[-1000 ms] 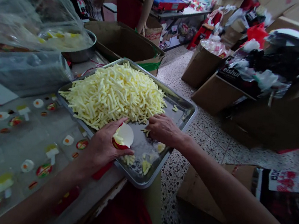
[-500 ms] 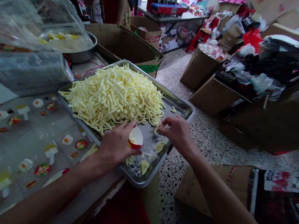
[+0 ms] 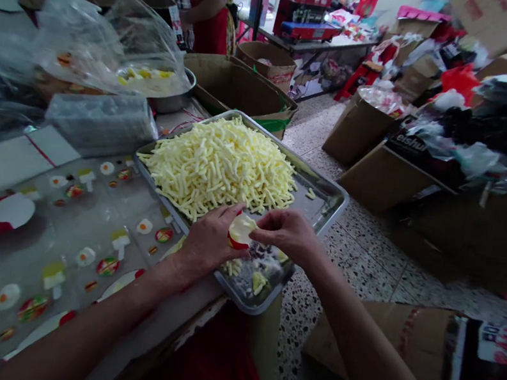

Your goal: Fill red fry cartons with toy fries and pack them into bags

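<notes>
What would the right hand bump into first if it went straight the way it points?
Most likely the cup; the right hand seems at its edge, maybe touching. Depth is hard to tell.

We see dim light, strongest at upper centre, a pale sheen on the floor (image 3: 311,127), a blackened upper right corner and stretched, blurry edges

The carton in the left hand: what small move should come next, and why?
Probably the right hand should release what it seems to pinch into the carton: its fingertips are at the opening, and the left hand holds the carton over the tray.
</notes>
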Motion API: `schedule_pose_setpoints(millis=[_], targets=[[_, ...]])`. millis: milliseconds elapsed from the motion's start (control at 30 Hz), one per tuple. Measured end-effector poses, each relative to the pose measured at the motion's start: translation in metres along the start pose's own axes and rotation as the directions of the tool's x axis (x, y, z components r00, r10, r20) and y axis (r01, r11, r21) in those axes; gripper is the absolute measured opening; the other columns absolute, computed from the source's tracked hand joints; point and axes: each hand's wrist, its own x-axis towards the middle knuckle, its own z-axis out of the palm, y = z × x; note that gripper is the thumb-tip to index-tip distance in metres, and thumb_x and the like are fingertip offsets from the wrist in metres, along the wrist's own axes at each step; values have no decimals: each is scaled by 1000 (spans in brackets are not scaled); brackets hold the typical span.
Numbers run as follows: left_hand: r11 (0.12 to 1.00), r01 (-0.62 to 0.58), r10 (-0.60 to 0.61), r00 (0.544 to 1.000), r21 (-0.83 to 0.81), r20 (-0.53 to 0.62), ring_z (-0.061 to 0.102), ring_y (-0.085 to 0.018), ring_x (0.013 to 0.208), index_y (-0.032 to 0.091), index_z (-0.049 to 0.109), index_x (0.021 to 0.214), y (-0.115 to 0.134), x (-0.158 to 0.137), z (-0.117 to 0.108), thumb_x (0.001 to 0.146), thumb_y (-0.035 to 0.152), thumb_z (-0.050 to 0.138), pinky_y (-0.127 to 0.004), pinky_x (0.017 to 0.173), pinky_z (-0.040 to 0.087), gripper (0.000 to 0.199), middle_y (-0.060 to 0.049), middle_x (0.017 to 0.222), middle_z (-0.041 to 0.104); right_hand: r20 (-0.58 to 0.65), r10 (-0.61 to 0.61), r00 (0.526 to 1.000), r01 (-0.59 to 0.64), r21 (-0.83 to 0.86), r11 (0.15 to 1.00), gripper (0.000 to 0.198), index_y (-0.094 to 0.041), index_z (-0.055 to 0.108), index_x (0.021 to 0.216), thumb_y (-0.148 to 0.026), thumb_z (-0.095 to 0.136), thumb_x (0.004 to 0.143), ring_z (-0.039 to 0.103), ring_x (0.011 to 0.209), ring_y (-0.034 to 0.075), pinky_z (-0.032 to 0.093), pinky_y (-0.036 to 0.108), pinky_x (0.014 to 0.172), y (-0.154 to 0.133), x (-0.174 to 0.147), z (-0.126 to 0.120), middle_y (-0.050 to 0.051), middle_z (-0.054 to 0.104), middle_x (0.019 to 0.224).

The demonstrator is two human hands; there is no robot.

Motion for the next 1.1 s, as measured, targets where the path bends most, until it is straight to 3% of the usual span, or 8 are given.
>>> schedule_pose_setpoints(millis=[200,300,433,567,800,933,1000,1100], targets=[[991,132,-124,963,18,-239,63,-31,118,15,53,137,-14,-34,-4,74,35,79,-45,106,49,71,-15,128,66,-67,-285,956,169,-669,724,19,-17,77,83,-26,61,90,60,73,16,35,29,65,-41,8,74,8,73,82],[964,264,-257,917,-19,-306,64,-28,115,14,52,139,-25,-56,-12,83,25,63,-41,103,50,58,-15,125,67,100,-394,914,363,-636,681,28,-16,73,78,-15,50,94,59,77,17,37,29,70,-50,-4,112,10,69,85],[966,255,-250,907,-31,-338,63,-30,117,10,49,142,-47,-91,-41,77,28,67,-42,105,51,70,-18,128,65,268,-578,771,634,-402,660,34,-19,71,76,-21,46,98,57,82,19,42,31,79,-54,-3,150,8,64,86],[945,301,-327,846,-128,-422,62,-29,121,12,49,143,-68,-143,-76,73,29,72,-43,108,50,76,-17,133,63,258,-677,689,716,-384,583,28,-23,78,88,-31,53,97,57,95,25,43,39,87,-73,-9,195,11,63,98],[804,506,-590,618,-312,-519,58,-31,127,16,43,148,-120,-233,-142,57,28,88,-46,108,48,102,-18,141,56,421,-606,675,675,-19,738,27,-19,75,107,-26,51,96,67,90,20,49,30,80,-131,-4,303,9,72,99],[685,711,-693,568,-159,-445,56,-36,131,17,46,147,-165,-286,-197,57,45,91,-50,108,46,104,-18,139,60,667,-445,598,729,-223,647,30,-14,74,107,-24,48,97,68,81,17,47,25,71,-182,42,368,7,76,90],[659,751,-680,582,-25,-445,51,-37,137,18,51,144,-188,-307,-216,61,50,88,-51,113,41,97,-19,143,58,713,-382,588,760,-326,562,29,-11,75,103,-22,49,96,68,82,18,46,25,70,-203,64,396,9,76,91],[714,690,-608,696,119,-382,49,-37,139,18,52,143,-219,-324,-224,62,52,87,-51,116,38,95,-18,148,54,742,-350,571,791,-385,475,25,-14,77,101,-18,54,92,68,91,21,46,27,74,-220,83,422,11,76,100]])
